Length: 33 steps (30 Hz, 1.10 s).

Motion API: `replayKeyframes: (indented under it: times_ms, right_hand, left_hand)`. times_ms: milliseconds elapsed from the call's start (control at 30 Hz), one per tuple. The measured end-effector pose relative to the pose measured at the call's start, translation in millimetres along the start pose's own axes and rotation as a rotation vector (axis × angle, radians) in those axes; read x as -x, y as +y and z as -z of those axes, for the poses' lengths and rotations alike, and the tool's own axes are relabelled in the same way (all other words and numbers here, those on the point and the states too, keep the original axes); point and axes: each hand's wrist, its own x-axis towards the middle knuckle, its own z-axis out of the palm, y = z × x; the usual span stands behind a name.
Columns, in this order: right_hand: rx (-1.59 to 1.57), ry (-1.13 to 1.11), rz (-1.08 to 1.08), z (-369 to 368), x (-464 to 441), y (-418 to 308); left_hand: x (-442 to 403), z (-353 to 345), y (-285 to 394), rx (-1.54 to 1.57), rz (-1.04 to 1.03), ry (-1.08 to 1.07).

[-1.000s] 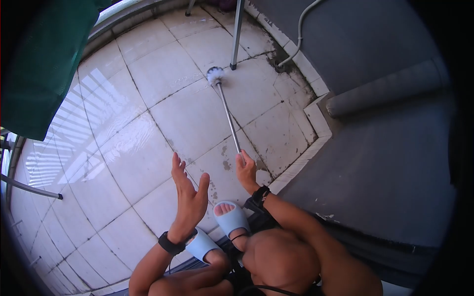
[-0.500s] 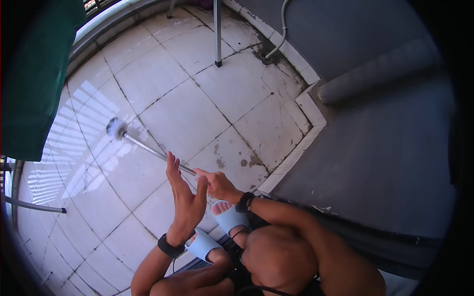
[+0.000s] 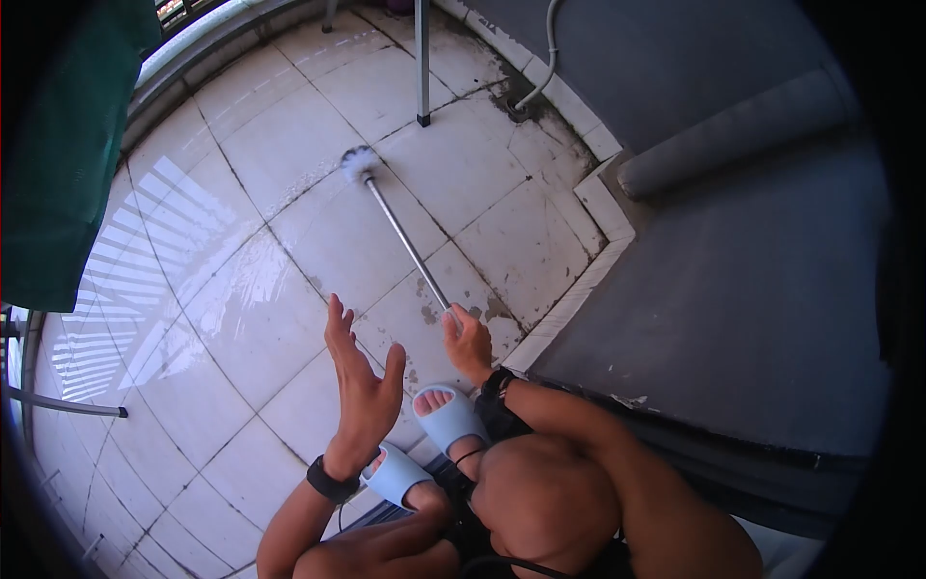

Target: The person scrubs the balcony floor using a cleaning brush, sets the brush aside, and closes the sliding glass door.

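long-handled brush [image 3: 410, 241] is located on the tiled floor [image 3: 318, 222], ahead of the grip and off to its left. the handle's near end is clenched in the right hand [image 3: 470, 343], fingers wrapped round it. the long axis is slanted from that fist forward and leftward, toward the far edge of the floor; the round head [image 3: 359, 164] is set at the far end, seemingly in contact with the tile, to the left of and nearer than the foot of a metal leg [image 3: 422, 77]. the right hand is the nearer one to the shaft. the left hand [image 3: 365, 391] is raised to the left of the handle, palm open, fingers extended, nothing held.

materials: shaft slim, straight, silvery, metal-like. head fluffy, white, with a dark patch. tiles pale, squarish, glossy where wet, with dark joints; striped reflections are noted toward the left edge. brown staining is seen near the right edge and in the far right corner, where a pale hose [image 3: 553, 63] is run down to the floor. the right edge is bordered by white skirting and a smooth grey wall [image 3: 733, 299]. slippers [image 3: 451, 420] pale blue, smooth, open-toed.
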Motion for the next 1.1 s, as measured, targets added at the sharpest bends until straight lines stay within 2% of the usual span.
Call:
replayKeyframes:
  times_ms: [33, 100, 233, 300, 333, 467, 533, 600, 667, 700, 733, 800, 833, 1000, 1067, 1100]
  right_hand:
    - [0.0, 0.002, 0.001, -4, -4, 1]
    - [0.001, 0.155, -0.056, -10, -17, 3]
    - [-0.047, 0.23, -0.103, 5, -35, -19]
    - [-0.115, 0.092, -0.118, 10, -32, -36]
    - [-0.117, 0.091, -0.114, 6, -28, -41]
    - [-0.215, -0.08, 0.044, -5, -12, -58]
    - [-0.249, -0.303, 0.307, -13, -22, -65]
    - [-0.277, -0.382, 0.377, -28, -39, -79]
    - [-0.33, -0.564, 0.647, -47, -54, -94]
    - [-0.32, -0.662, 0.647, -54, -58, -104]
    - [-0.324, -0.665, 0.656, -69, -61, -111]
    - [-0.333, -0.953, 0.68, -101, -66, -123]
    - [-0.175, -0.962, 0.695, -105, -69, -137]
    - [-0.206, -0.866, 0.621, -124, -105, -155]
    - [-0.263, -0.637, 0.401, -138, -126, -145]
    - [-0.284, -0.508, 0.374, -147, -142, -137]
  left_hand:
    - [0, 0, 1, -0.003, 0.003, -0.007]
    - [1, 1, 2, -0.004, -0.001, -0.009]
    - [2, 1, 3, -0.002, -0.001, -0.018]
    - [1, -1, 4, 0.006, -0.002, -0.019]
    - [1, -2, 4, 0.01, 0.0, -0.024]
    - [0, -2, 2, 0.008, -0.016, -0.018]
    - [-1, 0, 0, 0.003, -0.016, -0.01]
    - [-2, 2, -6, 0.011, -0.003, 0.005]
    - [-2, 4, -10, 0.018, 0.011, 0.021]
    - [-3, 6, -12, 0.011, -0.011, 0.052]
    - [-4, 8, -13, 0.003, -0.033, 0.085]
    - [-7, 14, -14, 0.006, -0.041, 0.119]
    - [-9, 17, -14, 0.013, -0.05, 0.146]
    - [-15, 29, -13, 0.052, 0.031, 0.202]
    - [-18, 33, -13, 0.065, 0.053, 0.225]
    - [-19, 34, -13, 0.066, 0.064, 0.229]
